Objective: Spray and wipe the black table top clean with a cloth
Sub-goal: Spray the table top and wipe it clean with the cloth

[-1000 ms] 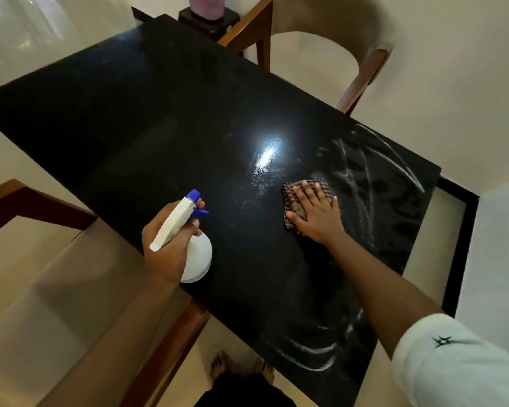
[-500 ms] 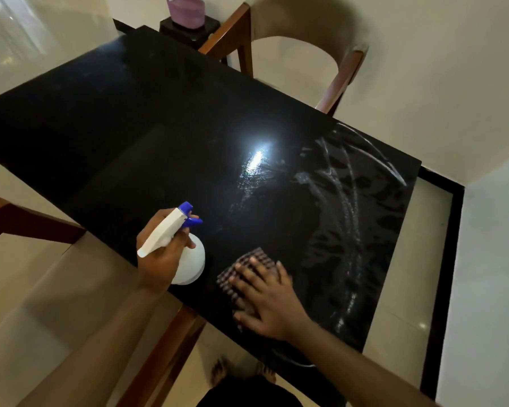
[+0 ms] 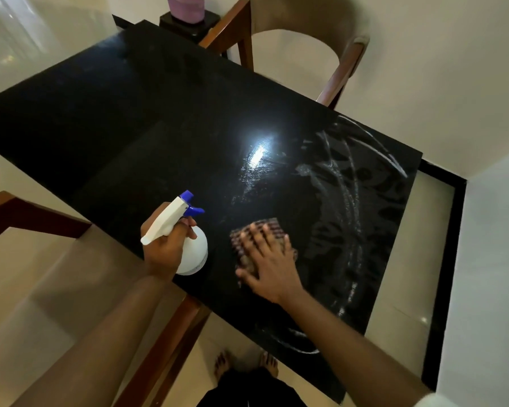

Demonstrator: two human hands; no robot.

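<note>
The glossy black table top (image 3: 147, 118) fills the middle of the view, with white smeared streaks across its right end. My right hand (image 3: 269, 264) lies flat with spread fingers on a checked cloth (image 3: 266, 226) and presses it to the table near the front edge. My left hand (image 3: 166, 245) grips a white spray bottle (image 3: 193, 254) with a blue nozzle, held just above the table's front edge to the left of the cloth.
A wooden chair (image 3: 338, 71) with a beige seat stands behind the table. Another wooden chair frame (image 3: 171, 342) sits at the near side under my left arm. A purple container (image 3: 185, 7) rests on a dark stand past the far corner. My bare feet (image 3: 246, 362) show below.
My right hand swept the cloth from the table's middle towards the near edge, then back a little to the right. The spray bottle stayed in my left hand, about where it was.
</note>
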